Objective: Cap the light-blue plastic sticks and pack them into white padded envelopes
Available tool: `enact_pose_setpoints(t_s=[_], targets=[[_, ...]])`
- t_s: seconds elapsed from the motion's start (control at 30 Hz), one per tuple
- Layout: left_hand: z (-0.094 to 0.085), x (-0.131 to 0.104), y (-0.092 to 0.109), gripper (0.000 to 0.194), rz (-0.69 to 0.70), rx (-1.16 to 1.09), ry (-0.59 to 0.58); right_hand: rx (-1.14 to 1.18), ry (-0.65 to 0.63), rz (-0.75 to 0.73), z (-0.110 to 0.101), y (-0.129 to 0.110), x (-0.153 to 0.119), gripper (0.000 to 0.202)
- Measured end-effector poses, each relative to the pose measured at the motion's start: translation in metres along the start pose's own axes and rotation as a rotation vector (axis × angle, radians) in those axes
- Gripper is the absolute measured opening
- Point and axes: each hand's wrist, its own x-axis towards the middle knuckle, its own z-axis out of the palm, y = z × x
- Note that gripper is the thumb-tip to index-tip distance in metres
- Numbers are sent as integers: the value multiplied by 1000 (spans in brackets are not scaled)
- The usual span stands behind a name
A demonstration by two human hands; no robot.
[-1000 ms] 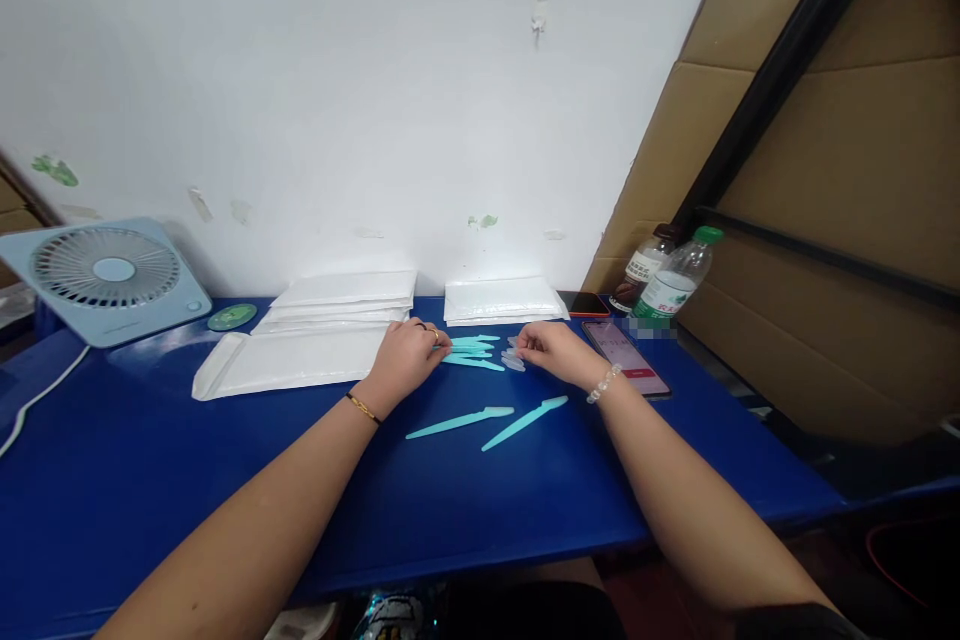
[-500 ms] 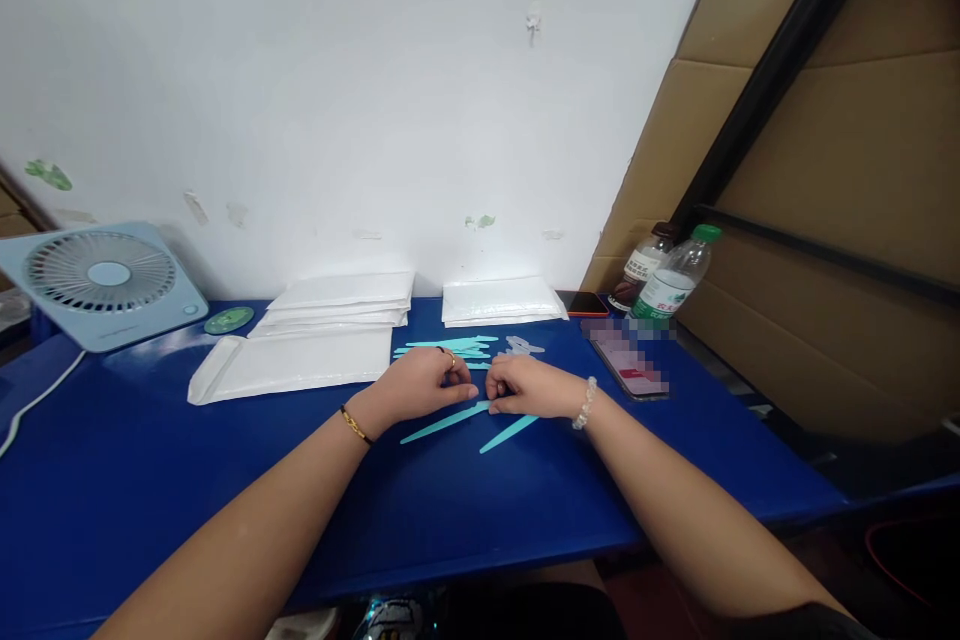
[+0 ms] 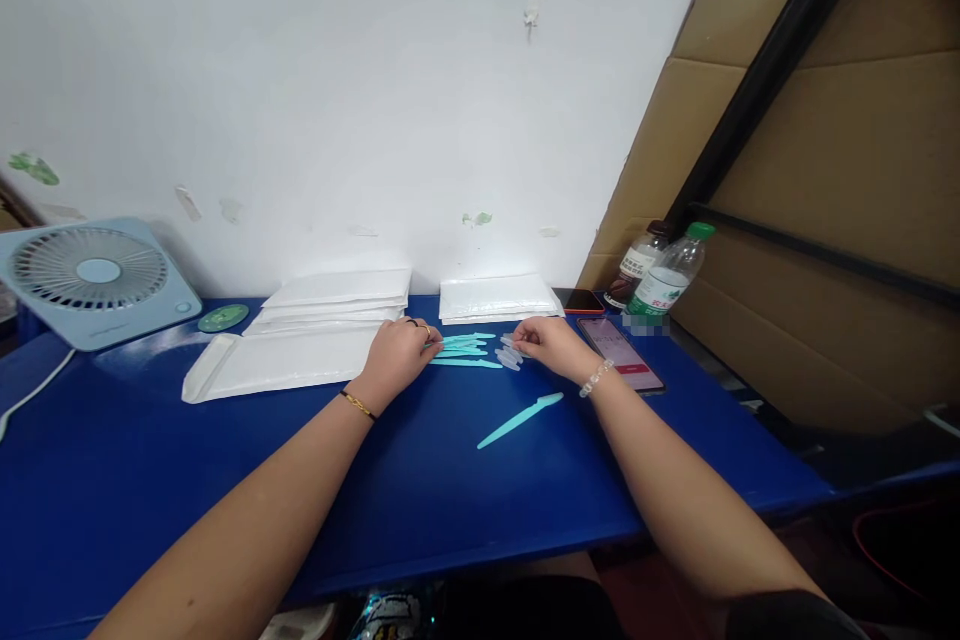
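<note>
My left hand (image 3: 400,352) is at the left end of a loose pile of teal eyebrow razors (image 3: 466,351), fingers pinched on the end of one. To the right of the pile lie several small clear plastic caps (image 3: 508,358). My right hand (image 3: 553,345) reaches over them from the right, its thumb and fingertips closed on one cap. One more teal razor (image 3: 516,423) lies by itself, slanted on the blue table (image 3: 420,500), nearer to me than both hands.
White padded envelopes (image 3: 300,360) are stacked behind my left hand, with a smaller stack (image 3: 499,298) by the wall. Right of it are a dark phone (image 3: 579,301), two bottles (image 3: 667,280) and a lit phone (image 3: 626,360). A blue fan (image 3: 97,270) stands at the left.
Both hands have moved apart and farther back, left to the razor pile and right to the caps. Of the two razors in front, the left one is gone from its spot.
</note>
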Motion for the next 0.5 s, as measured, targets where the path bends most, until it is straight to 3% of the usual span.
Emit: enact_pose_setpoints(t_s=[0.1,0.3,0.5], targets=[[7,0,-2,26,0,-12,15,34,-63,-35,-12,2,-5,10],[14,-3,1,41,8,-71,4,18,-537,-83,-29,6,-19,23],[15,-4,2,32,25,-171,-67,101,-600,-121,-15,-4,-18,13]])
